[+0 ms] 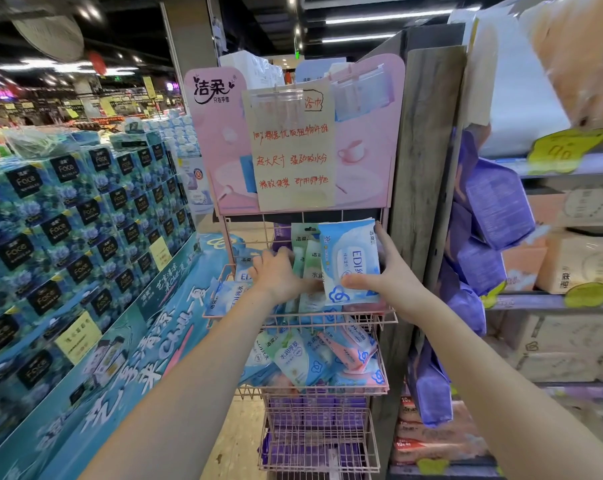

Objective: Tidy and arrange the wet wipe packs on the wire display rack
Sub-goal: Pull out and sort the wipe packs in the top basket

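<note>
While the right grip (392,271) holds a blue wet wipe pack (350,261) upright, its thumb lies across the pack's lower front and its fingers run up behind the pack's right edge, so the pack is pinched between them. That pack stands over the right end of the top basket (328,318) of the wire display rack, lifted a little above the front rail.

Just left of it, the left grip (276,275) reaches into the same basket, back of the hand up, fingers bent down over the packs there. It seems only to press on them, though I cannot tell whether it pinches one. Between the two grips stand green packs (308,261), upright and crowded together. Under the left wrist lie more blue packs (230,296), tilted.

Below both grips, the second basket (383,362) holds mixed packs (303,362) in blue, green and pink, lying at all slants. Lower still sit purple packs (314,414).

Above the grips hangs a pink header board (217,150) with a handwritten sheet (293,147). Well left of the left grip stands a stack of blue tissue boxes (68,220); right of the right grip is a grey wooden post (421,168).
</note>
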### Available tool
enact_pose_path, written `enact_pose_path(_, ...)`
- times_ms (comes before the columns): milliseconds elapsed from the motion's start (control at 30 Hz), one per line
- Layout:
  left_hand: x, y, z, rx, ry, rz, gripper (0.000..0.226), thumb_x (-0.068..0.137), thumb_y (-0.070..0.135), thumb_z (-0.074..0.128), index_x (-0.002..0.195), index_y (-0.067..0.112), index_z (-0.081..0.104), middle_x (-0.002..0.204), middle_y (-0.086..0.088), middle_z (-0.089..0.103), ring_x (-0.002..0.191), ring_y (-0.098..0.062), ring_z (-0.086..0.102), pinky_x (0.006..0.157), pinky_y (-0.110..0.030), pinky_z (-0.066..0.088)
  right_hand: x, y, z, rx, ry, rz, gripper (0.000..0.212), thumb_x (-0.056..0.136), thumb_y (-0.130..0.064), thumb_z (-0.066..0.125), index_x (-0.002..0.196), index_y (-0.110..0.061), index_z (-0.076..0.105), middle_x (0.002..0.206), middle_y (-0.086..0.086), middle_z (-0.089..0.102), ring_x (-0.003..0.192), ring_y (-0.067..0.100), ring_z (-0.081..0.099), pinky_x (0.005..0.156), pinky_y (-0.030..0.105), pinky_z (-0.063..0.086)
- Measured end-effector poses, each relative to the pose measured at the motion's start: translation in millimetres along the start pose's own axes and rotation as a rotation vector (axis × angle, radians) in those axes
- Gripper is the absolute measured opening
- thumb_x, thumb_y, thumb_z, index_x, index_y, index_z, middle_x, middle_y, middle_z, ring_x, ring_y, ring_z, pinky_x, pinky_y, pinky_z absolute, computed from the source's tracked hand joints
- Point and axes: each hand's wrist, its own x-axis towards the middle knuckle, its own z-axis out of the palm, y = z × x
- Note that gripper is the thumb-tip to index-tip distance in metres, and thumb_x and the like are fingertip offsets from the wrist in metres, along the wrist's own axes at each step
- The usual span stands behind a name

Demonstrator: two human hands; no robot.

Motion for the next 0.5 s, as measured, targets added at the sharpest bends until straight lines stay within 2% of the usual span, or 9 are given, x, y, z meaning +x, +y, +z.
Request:
enact_pose_path(100,-0.7,0.5,-0.2,-0.125,-0.021,0.07,0.101,0.06,0.07,0.085,0.138,0.023,0.041,0.135,-0.007,0.054,0.128,-0.034,0.046,0.104,-0.049,0.042,1.9,0.9,-5.7,0.021,-0.007,-0.018,0.119,0.07,-0.006,0.091,0.159,-0.035,0.018,0.131,0.004,0.069,0.114,0.029,0.071,0.099,0.058,0.054)
enact_pose_path(200,-4.3,0.1,-3.8,-0.336,-0.055,0.13,0.094,0.064,0.05,0.095,0.135,0.019,0.043,0.131,-0.001,0.059,0.121,-0.027,0.057,0.096,-0.039,0.049,3.2,0.8,-9.1,0.034,-0.023,-0.032,0.117,0.067,-0.011,0.094,0.157,-0.032,0.023,0.135,0.008,0.066,0.116,0.032,0.069,0.099,0.061,0.052)
enact_pose_path(300,-6.8,-0.3,-9.6,-0.443,0.014,0.159,0.08,0.067,0.035,0.097,0.128,0.016,0.047,0.121,0.0,0.061,0.112,-0.021,0.059,0.089,-0.034,0.046,1.1,0.0,-11.1,0.037,-0.039,-0.074,0.107,0.072,-0.003,0.09,0.155,-0.03,0.028,0.133,0.01,0.067,0.116,0.034,0.069,0.095,0.057,0.055)
enact_pose_path(400,0.1,-7.2,-14.4,-0.674,0.071,0.128,0.07,0.071,0.018,0.095,0.123,0.019,0.048,0.117,-0.002,0.068,0.108,-0.019,0.069,0.095,-0.043,0.057,-2.3,-6.9,-11.4,0.047,-0.044,-0.103,0.09,0.076,0.005,0.082,0.148,-0.027,0.038,0.128,0.009,0.07,0.112,0.032,0.071,0.085,0.044,0.061)
enact_pose_path(467,6.5,-12.2,-12.5,-0.74,0.053,0.115,0.074,0.07,0.018,0.096,0.126,0.017,0.047,0.118,-0.003,0.07,0.11,-0.021,0.071,0.094,-0.041,0.059,1.3,-8.8,-13.0,0.041,-0.038,-0.089,0.092,0.075,0.002,0.084,0.149,-0.027,0.038,0.128,0.009,0.07,0.113,0.032,0.071,0.087,0.046,0.06)
enact_pose_path(500,8.6,-13.7,-9.2,-0.689,0.027,0.117,0.076,0.07,0.022,0.096,0.127,0.016,0.047,0.119,-0.002,0.069,0.112,-0.022,0.07,0.092,-0.037,0.059,3.1,-9.1,-13.5,0.035,-0.035,-0.076,0.096,0.074,-0.001,0.087,0.151,-0.028,0.036,0.129,0.009,0.069,0.114,0.032,0.07,0.09,0.05,0.059)
